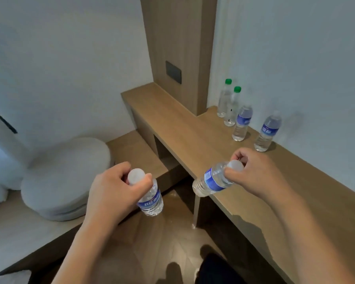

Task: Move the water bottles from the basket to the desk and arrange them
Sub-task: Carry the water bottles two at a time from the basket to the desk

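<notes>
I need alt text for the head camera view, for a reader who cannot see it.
Each hand holds a blue-labelled water bottle by its neck: left hand, right hand above the wooden desk edge. Four bottles stand by the wall: two green-capped, two blue-labelled.

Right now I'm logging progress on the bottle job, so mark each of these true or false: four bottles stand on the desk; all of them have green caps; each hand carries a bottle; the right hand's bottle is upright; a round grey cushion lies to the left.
1. Four bottles stand on the desk. True.
2. All of them have green caps. False: only the two green-capped bottles at the back do; the two blue-label bottles nearer have pale caps.
3. Each hand carries a bottle. True: the left hand and right hand each have a grip at the cap end.
4. The right hand's bottle is upright. False: it is tilted, base toward the left.
5. A round grey cushion lies to the left. True.
</notes>
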The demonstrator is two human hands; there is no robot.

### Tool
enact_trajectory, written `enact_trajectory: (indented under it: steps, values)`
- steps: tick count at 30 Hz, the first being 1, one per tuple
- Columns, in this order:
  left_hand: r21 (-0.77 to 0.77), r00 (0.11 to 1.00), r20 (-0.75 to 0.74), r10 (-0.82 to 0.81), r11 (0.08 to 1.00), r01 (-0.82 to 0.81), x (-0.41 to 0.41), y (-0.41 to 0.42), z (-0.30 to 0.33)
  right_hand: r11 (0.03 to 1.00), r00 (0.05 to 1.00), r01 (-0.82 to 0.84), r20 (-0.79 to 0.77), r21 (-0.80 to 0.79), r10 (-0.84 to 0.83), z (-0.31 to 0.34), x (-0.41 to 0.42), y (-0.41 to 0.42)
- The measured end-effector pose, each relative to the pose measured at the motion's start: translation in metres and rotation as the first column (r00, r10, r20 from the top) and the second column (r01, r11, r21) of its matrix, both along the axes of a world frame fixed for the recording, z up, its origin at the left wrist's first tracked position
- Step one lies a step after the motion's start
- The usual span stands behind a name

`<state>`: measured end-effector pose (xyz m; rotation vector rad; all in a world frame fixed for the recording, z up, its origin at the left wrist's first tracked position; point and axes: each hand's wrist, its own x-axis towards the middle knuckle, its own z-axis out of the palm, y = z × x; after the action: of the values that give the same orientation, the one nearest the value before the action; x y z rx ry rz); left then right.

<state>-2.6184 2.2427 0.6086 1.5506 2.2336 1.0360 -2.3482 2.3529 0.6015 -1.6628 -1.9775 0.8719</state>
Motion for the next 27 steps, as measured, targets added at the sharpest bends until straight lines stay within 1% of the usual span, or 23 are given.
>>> enact_trajectory:
  steps: [3,5,8,9,12,14,18,22,25,27]
  values:
    - [-0.020,0.999,0.045,-0.011,1.000,0.012,-0.027,0.058,-0.010,0.990,0.989,0.141,-0.035,0.005,-0.141,-0.017,-0.024,0.058]
    - [-0.031,0.997,0.083,-0.005,0.999,0.007,-0.048,0.098,-0.020,0.987,0.987,0.159,-0.035,0.017,-0.159,-0.029,-0.045,0.105]
    - [-0.089,0.993,0.120,-0.014,0.996,0.025,-0.070,0.154,-0.030,0.985,0.984,0.170,0.046,-0.014,-0.169,-0.045,-0.071,0.173]
    - [-0.113,0.993,0.116,-0.019,0.993,0.032,-0.076,0.172,-0.030,0.982,0.981,0.188,0.056,-0.023,-0.187,-0.049,-0.077,0.195]
    - [-0.172,0.998,0.034,-0.047,0.984,0.052,-0.094,0.226,-0.027,0.961,0.961,0.276,0.024,-0.011,-0.276,-0.063,-0.093,0.251]
    - [-0.181,0.998,-0.003,-0.064,0.981,0.063,-0.108,0.260,-0.024,0.954,0.954,0.298,0.039,-0.004,-0.298,-0.069,-0.106,0.285]
    - [-0.184,0.996,-0.015,-0.089,0.979,0.085,-0.132,0.325,-0.021,0.944,0.944,0.328,0.038,-0.023,-0.327,-0.079,-0.129,0.333]
    - [-0.196,0.981,-0.041,-0.191,0.964,0.179,-0.143,0.406,-0.032,0.938,0.937,0.342,0.091,-0.056,-0.336,-0.092,-0.147,0.370]
    - [-0.270,0.942,-0.072,-0.328,0.915,0.298,-0.143,0.461,-0.046,0.923,0.929,0.366,0.109,-0.117,-0.355,-0.102,-0.157,0.382]
    - [-0.298,0.910,-0.083,-0.407,0.881,0.367,-0.139,0.493,-0.057,0.919,0.923,0.376,0.140,-0.123,-0.359,-0.104,-0.163,0.389]
